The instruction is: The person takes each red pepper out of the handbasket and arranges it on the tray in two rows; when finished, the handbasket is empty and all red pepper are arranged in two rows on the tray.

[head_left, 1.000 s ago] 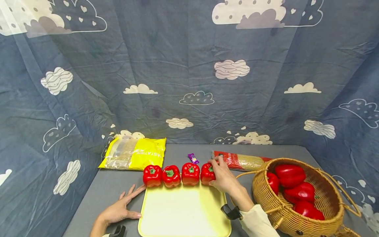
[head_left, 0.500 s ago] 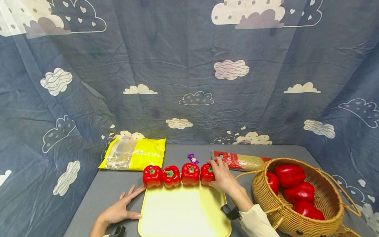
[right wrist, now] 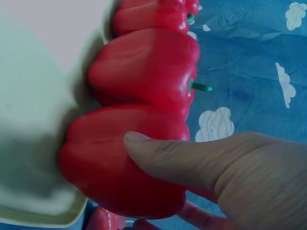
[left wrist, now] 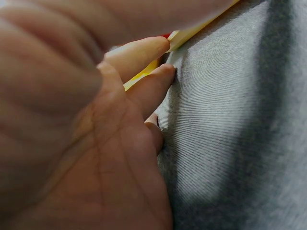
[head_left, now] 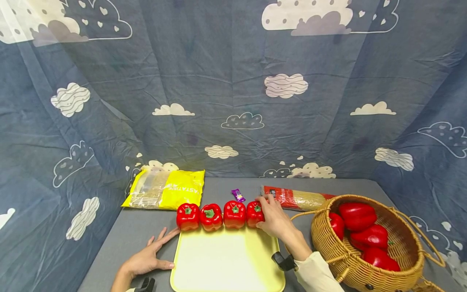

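Observation:
Red bell peppers stand in a row along the far end of a pale yellow tray [head_left: 226, 259], green stems up. My right hand [head_left: 275, 219] grips the rightmost bell pepper [head_left: 254, 215]; in the right wrist view the thumb lies across this bell pepper [right wrist: 105, 167], which sits against its neighbour [right wrist: 144, 64]. Part of the fingers is hidden behind it. At the tray's left edge is my left hand [head_left: 146, 257], its fingers spread, thumb tip and index fingertip at the rim. The left wrist view shows that palm [left wrist: 120, 158] beside the grey tabletop, holding nothing.
On the right a wicker basket [head_left: 328, 247] holds several more red peppers [head_left: 357, 217]. Behind the row lie a yellow pasta bag [head_left: 182, 188], a small purple packet [head_left: 238, 195] and a long red-and-clear noodle pack [head_left: 299, 198]. A cloud-patterned curtain hangs behind.
The rightmost bell pepper has shifted slightly left, closer to its neighbour, with my right hand on it. My left hand and the tray stay in place.

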Available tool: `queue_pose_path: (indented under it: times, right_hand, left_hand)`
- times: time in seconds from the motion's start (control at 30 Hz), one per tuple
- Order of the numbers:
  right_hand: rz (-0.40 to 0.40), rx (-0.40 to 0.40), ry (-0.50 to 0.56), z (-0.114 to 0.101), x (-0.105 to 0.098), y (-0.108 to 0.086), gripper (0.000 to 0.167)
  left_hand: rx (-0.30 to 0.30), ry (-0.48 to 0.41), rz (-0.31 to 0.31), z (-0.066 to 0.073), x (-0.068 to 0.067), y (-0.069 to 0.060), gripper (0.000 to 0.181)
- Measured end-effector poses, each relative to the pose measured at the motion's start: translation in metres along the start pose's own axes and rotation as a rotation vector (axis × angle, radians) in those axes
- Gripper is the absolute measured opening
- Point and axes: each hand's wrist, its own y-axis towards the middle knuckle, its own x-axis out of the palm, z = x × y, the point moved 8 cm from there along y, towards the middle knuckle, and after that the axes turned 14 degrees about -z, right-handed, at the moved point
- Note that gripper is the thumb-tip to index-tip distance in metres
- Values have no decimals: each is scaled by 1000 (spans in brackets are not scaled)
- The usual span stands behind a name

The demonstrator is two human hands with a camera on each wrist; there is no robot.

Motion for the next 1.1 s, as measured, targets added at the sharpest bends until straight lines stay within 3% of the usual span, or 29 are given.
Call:
queue_pose_path:
  times: [0.5,0.8,1.1]
  right_hand:
    - [-2,30,-3,1,-5,-2,79]
    - [5,-2,8,-10,-26,-17,73]
    - [38,-78,-24,-23,-55,-40,67]
  left_hand:
    - [17,27,-4,3,0,1,99]
    - [-5,23,0,-2,0,0,99]
    - [14,-18,-9,-4,0,-1,98]
